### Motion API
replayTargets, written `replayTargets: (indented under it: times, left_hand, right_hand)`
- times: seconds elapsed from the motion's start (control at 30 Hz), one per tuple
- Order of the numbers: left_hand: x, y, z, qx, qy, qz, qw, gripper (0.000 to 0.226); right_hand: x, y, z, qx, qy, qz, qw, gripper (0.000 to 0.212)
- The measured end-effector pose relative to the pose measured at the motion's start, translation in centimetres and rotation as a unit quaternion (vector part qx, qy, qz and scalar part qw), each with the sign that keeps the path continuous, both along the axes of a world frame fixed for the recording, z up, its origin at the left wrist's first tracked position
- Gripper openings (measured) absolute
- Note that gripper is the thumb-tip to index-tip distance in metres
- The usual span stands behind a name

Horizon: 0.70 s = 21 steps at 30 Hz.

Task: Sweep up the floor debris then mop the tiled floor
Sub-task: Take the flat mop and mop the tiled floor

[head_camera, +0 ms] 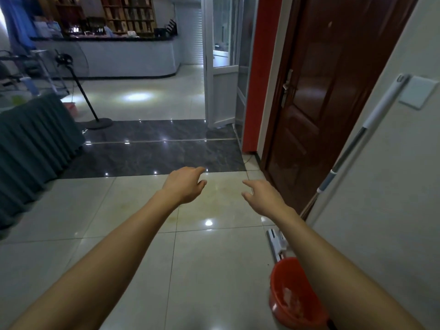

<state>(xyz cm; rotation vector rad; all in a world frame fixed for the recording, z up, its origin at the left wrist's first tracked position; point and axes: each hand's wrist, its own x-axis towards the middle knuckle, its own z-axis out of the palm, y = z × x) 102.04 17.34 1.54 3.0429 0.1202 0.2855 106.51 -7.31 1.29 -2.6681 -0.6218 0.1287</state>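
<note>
Head view: the left hand (184, 185) and the right hand (262, 196) reach forward over the pale tiled floor (142, 246), both with fingers loosely spread and slightly bent, holding and touching nothing. At the right, the mop (352, 148) leans against the wall, its flat head on the floor beside the brown door (321, 91). A red dustpan (292, 294) lies just below it, holding what seems to be pale debris.

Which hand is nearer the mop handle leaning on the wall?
Right. The right hand hangs open just left of the mop handle, with the dark door behind it. The left hand is farther left, over the tiled floor, also holding nothing.
</note>
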Motion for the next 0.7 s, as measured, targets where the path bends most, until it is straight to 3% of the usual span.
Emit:
replayTargets:
  times: [0.43,0.7]
  left_hand:
    - [19.1,-0.8,-3.0,-0.016,0.058,-0.051,0.997,0.050]
    - [32.4,-1.9,-3.9,-0.020,0.082,-0.128,0.988,0.050]
  right_hand:
    - [16.5,-1.6,-3.8,0.005,0.049,-0.075,0.996,0.051]
    - [26.2,-2.3,-5.2,0.014,0.070,-0.170,0.983,0.051]
